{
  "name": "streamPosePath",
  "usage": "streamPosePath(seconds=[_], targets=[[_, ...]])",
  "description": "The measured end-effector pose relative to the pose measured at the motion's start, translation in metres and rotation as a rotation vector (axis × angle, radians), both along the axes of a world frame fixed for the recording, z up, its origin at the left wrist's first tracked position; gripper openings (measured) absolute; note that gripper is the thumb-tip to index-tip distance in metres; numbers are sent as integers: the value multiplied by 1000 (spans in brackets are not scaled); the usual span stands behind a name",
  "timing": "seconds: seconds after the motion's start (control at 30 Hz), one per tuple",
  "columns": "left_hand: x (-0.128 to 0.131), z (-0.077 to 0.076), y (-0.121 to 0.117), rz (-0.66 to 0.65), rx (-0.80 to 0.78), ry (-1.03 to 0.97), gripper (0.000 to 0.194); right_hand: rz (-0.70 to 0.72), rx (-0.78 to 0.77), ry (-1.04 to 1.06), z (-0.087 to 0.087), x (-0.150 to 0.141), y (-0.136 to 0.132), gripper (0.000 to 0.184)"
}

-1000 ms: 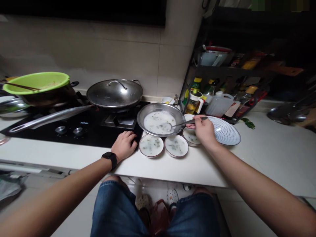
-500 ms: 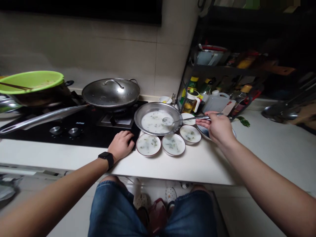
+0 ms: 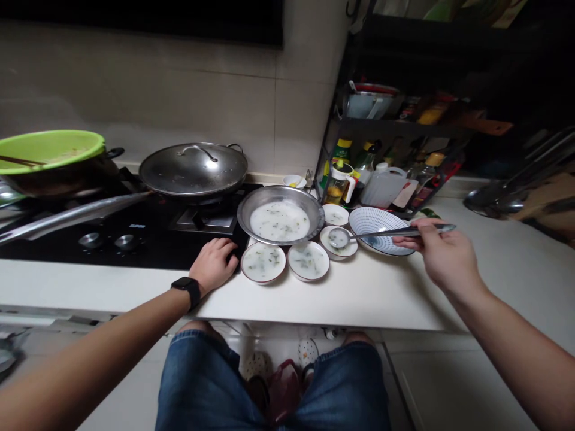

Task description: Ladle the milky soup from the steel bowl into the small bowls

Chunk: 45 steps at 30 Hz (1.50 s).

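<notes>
My right hand (image 3: 444, 251) grips the handle of a metal ladle (image 3: 381, 232). Its filled scoop is over the small bowl (image 3: 344, 254) to the right of the metal basin (image 3: 242, 218), which holds white soup with green bits. Two more small bowls of the same soup, a left one (image 3: 256, 279) and a middle one (image 3: 309, 277), stand in front of the basin. Another small bowl (image 3: 336, 214) sits behind the one under the ladle. My left hand (image 3: 214, 263) rests palm down at the cooktop's front right edge, fingers loosely bent, holding nothing.
A blue-patterned bowl (image 3: 372, 220) stands under the ladle's handle. On the cooktop (image 3: 148, 230) are a lidded wok (image 3: 193, 170) with a long handle and a pot topped by a green basin (image 3: 54, 149). Bottles (image 3: 381, 185) fill a rack at the back right.
My right hand has moved right, carrying the ladle out of the basin to over the small bowl on the right. The patterned bowl is now uncovered. My left hand stays on the cooktop edge.
</notes>
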<state>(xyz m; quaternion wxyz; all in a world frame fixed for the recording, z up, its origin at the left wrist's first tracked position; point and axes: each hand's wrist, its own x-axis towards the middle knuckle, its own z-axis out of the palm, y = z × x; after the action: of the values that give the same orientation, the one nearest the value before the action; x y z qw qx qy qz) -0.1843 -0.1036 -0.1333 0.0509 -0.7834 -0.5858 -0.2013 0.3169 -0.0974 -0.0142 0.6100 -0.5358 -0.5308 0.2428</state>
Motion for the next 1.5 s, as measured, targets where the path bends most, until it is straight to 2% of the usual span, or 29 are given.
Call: streamPosePath(seconds=[0.07,0.17,0.23,0.3,0.4,0.5,0.6,0.73,0.87,0.97,1.07,1.27,1.5], targets=[[0,0,0,-1,0,5,35,42,100,-273,2,-1,-14,30],[0,1,0,0,-5,-6,36,208,354,-744,11,-3,-32,17],[1,1,0,0,-11,-14,35,330,471,-896,18,-7,-38,12],[1,1,0,1,-11,-16,35,362,533,-906,24,-16,-37,18],[1,1,0,3,-5,-10,34,292,588,-835,25,-41,-22,18],[1,0,0,3,0,-8,34,224,506,-749,16,-72,3,18],[1,0,-1,3,3,-7,33,217,340,-610,-1,-100,28,22],[2,-1,-1,5,2,-11,32,259,72,-240,-24,-127,50,29],[2,-1,0,8,3,-25,32,215,-148,82,-37,-141,66,21],[1,-1,0,4,3,-25,32,176,-268,249,-38,-143,73,13],[1,-2,0,2,-1,-22,33,164,-313,364,-33,-142,75,12],[0,-3,1,3,-10,-18,32,124,-253,390,-16,-126,79,11],[-2,-4,1,0,-5,-4,34,11,-135,323,14,-75,90,7]])
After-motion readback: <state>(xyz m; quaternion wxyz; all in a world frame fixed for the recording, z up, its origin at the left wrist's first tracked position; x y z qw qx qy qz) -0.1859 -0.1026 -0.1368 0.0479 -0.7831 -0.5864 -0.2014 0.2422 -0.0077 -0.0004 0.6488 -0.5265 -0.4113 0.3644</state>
